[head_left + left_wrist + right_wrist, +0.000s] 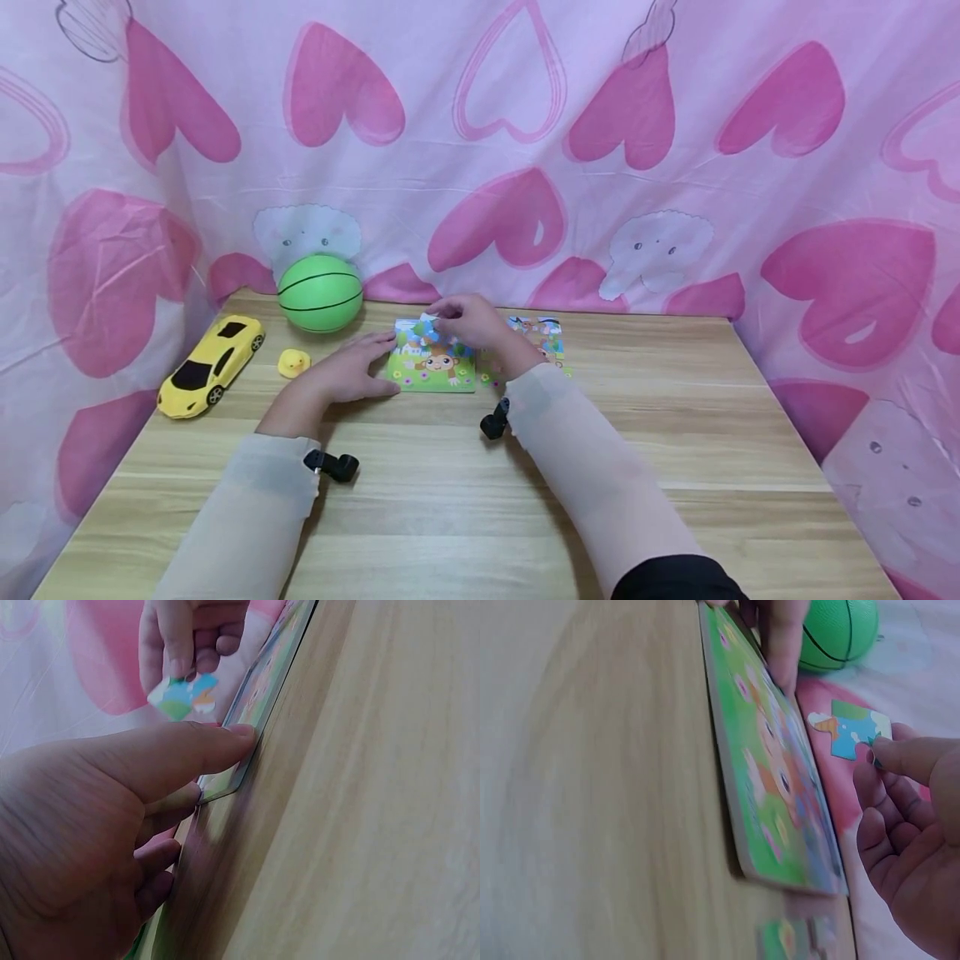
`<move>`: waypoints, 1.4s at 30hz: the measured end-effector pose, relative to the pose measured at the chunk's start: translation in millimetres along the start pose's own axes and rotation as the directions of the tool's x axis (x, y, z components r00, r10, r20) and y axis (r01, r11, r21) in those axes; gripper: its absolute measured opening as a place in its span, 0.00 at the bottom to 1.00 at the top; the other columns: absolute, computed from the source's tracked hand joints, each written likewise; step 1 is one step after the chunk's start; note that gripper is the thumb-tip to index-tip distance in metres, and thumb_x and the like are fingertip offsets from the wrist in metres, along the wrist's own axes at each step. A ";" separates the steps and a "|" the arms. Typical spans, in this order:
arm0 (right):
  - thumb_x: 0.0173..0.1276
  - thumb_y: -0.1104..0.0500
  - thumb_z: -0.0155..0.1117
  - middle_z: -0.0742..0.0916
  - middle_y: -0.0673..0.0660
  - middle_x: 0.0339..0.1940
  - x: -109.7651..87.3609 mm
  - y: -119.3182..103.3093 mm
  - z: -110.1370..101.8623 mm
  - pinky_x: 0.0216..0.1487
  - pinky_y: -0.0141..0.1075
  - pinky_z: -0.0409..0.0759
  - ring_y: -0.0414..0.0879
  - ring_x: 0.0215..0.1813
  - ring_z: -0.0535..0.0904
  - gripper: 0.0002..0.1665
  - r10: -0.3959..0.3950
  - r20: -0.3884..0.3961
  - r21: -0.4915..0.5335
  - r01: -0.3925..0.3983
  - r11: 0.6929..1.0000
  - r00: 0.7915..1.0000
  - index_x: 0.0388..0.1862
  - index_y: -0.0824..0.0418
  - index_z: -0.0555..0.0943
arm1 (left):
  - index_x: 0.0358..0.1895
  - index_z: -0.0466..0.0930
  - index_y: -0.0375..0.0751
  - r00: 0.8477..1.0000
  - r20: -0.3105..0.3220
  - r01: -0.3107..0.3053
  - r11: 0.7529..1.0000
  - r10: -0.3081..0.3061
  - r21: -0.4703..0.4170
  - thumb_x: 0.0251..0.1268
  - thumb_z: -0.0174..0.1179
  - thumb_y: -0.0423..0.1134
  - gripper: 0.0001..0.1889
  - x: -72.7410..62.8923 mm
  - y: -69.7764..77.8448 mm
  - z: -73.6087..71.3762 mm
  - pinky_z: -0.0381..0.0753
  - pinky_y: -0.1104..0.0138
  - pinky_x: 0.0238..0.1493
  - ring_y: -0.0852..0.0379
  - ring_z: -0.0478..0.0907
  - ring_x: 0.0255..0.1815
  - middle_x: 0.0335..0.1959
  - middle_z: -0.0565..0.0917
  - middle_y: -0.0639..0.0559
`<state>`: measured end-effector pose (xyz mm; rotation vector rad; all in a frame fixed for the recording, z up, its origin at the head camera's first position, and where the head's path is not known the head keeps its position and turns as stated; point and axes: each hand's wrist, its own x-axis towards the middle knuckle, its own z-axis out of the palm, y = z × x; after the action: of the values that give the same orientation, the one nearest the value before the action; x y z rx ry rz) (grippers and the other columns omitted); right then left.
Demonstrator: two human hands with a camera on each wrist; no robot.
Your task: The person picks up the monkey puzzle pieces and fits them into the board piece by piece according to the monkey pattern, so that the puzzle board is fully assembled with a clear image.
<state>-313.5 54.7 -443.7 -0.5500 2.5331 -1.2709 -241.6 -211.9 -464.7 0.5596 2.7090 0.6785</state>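
Note:
A puzzle board with a cartoon monkey, flowers and blue-green scenery lies flat on the table. At its left side rests my left hand, with the thumb at the near corner and the fingers by the far corner. My right hand is over the board's far part, pinching a puzzle piece between thumb and fingers. Blue, green, white and a bit of orange show on that piece, which is held above the board in the right wrist view. To the right, partly behind my right forearm, lie more puzzle pieces.
On the left stand a green ball, a yellow toy car and a small yellow rubber duck. A pink heart-patterned curtain hangs along the far edge of the wooden table.

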 end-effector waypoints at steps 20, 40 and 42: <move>0.77 0.55 0.70 0.87 0.50 0.54 23.2 -0.3 36.9 0.66 0.44 0.83 0.46 0.56 0.81 0.23 0.069 -0.023 -0.086 -0.071 0.994 0.997 0.70 0.50 0.85 | 0.85 0.60 0.41 1.000 -0.009 -0.011 1.000 0.011 -0.009 0.67 0.71 0.57 0.49 -1.8 0.6 -1.0 0.46 0.35 0.89 0.32 0.45 0.90 0.90 0.54 0.45; 0.77 0.55 0.70 0.81 0.52 0.71 22.1 -3.4 37.4 0.76 0.42 0.79 0.46 0.67 0.79 0.25 0.044 0.102 -0.249 -0.018 0.968 0.994 0.71 0.51 0.83 | 0.86 0.60 0.42 1.000 -0.006 -0.010 1.000 0.010 -0.019 0.68 0.71 0.57 0.49 -1.2 -0.8 -0.1 0.47 0.35 0.88 0.32 0.45 0.90 0.90 0.54 0.45; 0.78 0.55 0.68 0.79 0.52 0.71 22.1 -5.0 37.7 0.68 0.40 0.83 0.46 0.63 0.80 0.25 0.049 0.118 -0.265 -0.017 0.964 0.992 0.72 0.50 0.83 | 0.86 0.59 0.43 1.000 -0.005 -0.005 1.000 0.005 -0.020 0.68 0.71 0.57 0.49 -1.2 -0.6 -0.2 0.48 0.35 0.88 0.32 0.45 0.91 0.90 0.54 0.45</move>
<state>-317.7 15.5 -462.9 -0.6174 2.6095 -0.8630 -240.7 -212.9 -464.5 0.5613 2.7032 0.7080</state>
